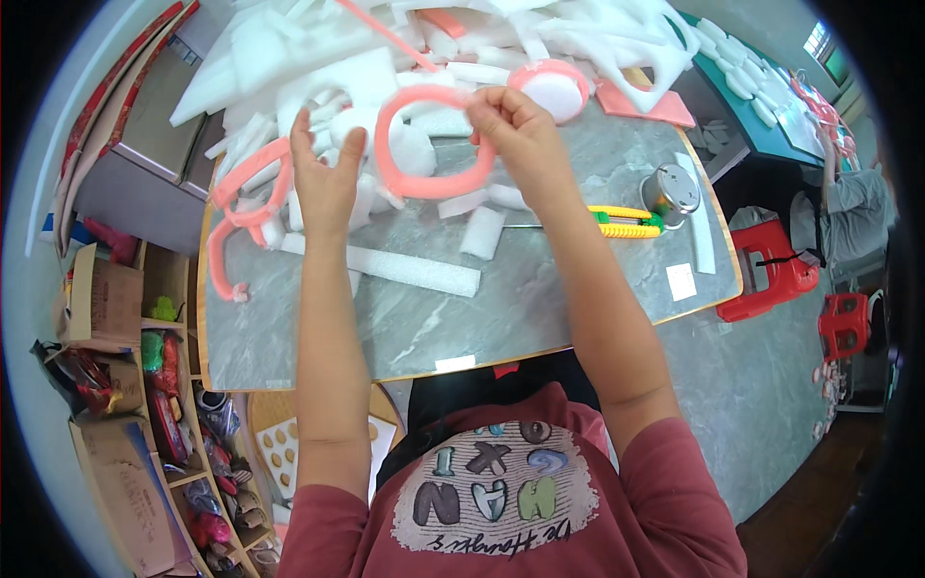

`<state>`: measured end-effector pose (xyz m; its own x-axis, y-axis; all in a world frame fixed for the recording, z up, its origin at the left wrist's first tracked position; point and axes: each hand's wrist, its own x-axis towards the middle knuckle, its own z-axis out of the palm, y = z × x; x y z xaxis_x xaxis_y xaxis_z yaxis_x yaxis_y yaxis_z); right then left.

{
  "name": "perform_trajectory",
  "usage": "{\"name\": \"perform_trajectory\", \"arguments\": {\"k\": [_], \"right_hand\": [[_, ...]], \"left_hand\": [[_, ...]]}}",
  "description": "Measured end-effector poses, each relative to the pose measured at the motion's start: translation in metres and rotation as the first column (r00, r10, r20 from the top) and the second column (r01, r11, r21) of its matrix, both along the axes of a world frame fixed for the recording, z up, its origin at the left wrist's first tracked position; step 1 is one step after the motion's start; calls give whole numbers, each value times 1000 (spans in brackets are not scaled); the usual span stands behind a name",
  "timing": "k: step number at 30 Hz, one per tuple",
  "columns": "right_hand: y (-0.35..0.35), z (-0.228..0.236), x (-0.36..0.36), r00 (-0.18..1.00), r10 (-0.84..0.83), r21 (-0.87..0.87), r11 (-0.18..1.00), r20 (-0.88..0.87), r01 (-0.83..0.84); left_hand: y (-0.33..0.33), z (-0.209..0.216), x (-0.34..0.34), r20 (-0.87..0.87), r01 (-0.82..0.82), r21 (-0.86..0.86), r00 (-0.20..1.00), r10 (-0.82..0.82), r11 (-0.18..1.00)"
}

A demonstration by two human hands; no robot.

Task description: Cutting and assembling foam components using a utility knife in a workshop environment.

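My right hand pinches the right side of a pink foam ring, a rounded loop held up above the table. My left hand is raised to the left of the ring, thumb and fingers apart, holding nothing. More pink foam loops lie left of that hand. Behind the right hand rests a pink ring with a white foam disc inside it. Below the hands are a long white foam strip and a short white foam piece.
White foam sheets and offcuts pile up at the table's far side. A yellow-green handled tool with a thin metal shaft lies beside a metal tin at right. Red stools stand beyond; a person is at the far right.
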<state>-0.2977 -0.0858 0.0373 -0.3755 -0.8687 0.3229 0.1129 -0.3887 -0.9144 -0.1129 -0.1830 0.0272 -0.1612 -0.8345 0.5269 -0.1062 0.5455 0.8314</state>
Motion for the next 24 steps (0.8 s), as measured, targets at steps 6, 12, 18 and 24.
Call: {"name": "perform_trajectory", "arguments": {"k": [6,12,18,24], "right_hand": [[3,-4,2,938,-65,-54,997,-341,50],[5,3,7,974,115,70,992,-195,-103],[2,-1,6,971,214,58,976,-104,-209],[8,0,23,895,331,217,937,-300,-274]], "left_hand": [[12,15,3,-115,66,-93,990,-76,993],[33,9,-10,225,295,-138,939,-260,946],[26,10,-14,-262,161,176,959,-112,971],[27,9,-16,-420,163,117,902,-100,980]]}}
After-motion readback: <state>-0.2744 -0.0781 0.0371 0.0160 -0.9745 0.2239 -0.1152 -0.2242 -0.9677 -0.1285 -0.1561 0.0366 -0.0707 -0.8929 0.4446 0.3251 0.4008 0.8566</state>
